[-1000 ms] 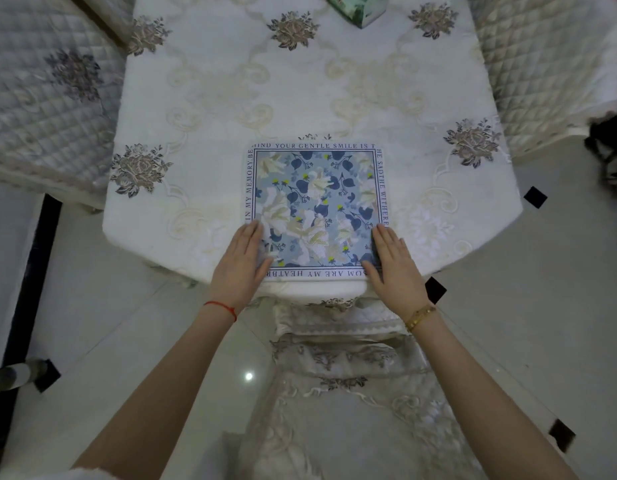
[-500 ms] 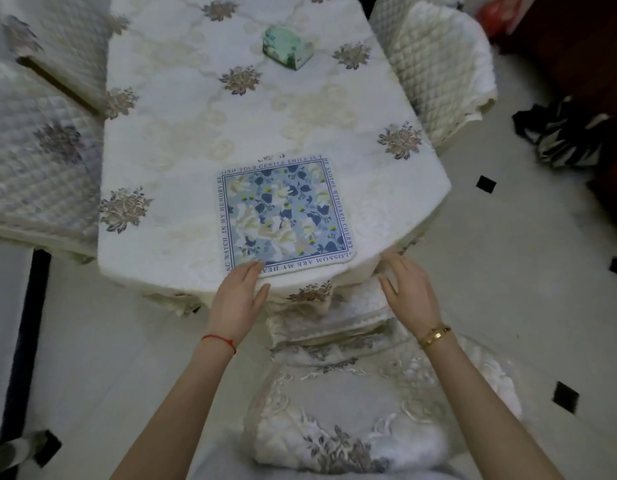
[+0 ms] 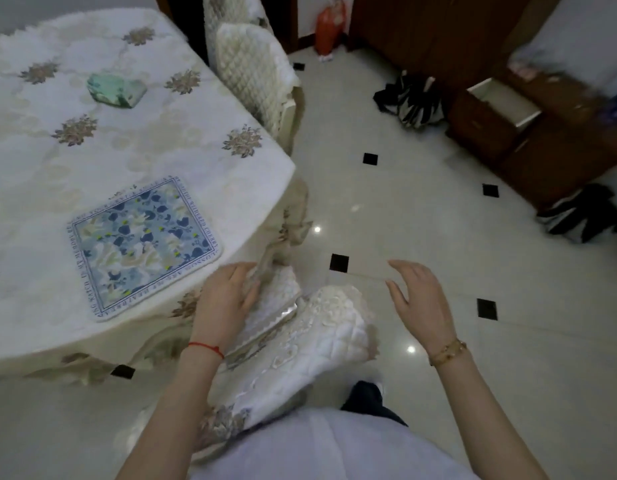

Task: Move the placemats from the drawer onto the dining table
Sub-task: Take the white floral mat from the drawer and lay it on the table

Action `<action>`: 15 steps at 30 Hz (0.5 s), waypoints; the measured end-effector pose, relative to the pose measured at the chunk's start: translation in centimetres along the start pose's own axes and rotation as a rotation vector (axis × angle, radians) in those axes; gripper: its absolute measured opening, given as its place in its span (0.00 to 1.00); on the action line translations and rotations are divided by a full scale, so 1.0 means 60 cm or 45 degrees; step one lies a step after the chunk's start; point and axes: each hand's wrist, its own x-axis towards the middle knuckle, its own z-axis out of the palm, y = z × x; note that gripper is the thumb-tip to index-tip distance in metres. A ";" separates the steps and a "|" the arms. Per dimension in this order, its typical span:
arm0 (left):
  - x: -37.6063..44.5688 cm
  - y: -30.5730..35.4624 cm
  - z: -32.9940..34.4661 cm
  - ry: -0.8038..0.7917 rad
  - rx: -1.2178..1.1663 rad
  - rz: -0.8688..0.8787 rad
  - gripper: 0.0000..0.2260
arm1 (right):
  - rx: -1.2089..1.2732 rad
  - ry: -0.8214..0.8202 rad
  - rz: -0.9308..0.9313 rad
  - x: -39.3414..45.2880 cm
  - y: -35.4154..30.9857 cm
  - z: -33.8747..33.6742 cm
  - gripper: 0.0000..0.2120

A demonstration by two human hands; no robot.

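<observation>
A blue floral placemat (image 3: 144,247) with a lettered border lies flat near the front edge of the dining table (image 3: 92,143), which wears a white embroidered cloth. My left hand (image 3: 224,303) hovers just off the table's corner, over a chair's padded back, fingers spread and holding nothing. My right hand (image 3: 421,299) hangs in the air above the floor, also spread and bare. An open drawer (image 3: 504,102) with a pale inside juts from a dark wooden cabinet at the far right; its contents are not visible.
A quilted white chair (image 3: 300,341) stands between me and the table; another chair (image 3: 255,81) is at the table's far side. A green box (image 3: 116,90) sits on the table. Striped bags (image 3: 414,102) and dark items (image 3: 584,216) lie on the tiled floor by the cabinet.
Both hands have left the placemat and drawn back from the table. My view has swung right, bringing the floor, cabinet and open drawer into sight.
</observation>
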 end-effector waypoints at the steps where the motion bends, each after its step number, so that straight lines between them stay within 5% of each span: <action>1: 0.007 0.043 0.020 0.010 -0.011 0.025 0.14 | -0.005 0.009 0.042 -0.019 0.039 -0.026 0.15; 9: 0.065 0.352 0.159 -0.021 -0.169 0.133 0.13 | -0.074 0.131 0.308 -0.116 0.312 -0.203 0.14; 15: 0.137 0.478 0.209 -0.102 -0.171 0.208 0.13 | -0.024 0.179 0.452 -0.102 0.429 -0.251 0.14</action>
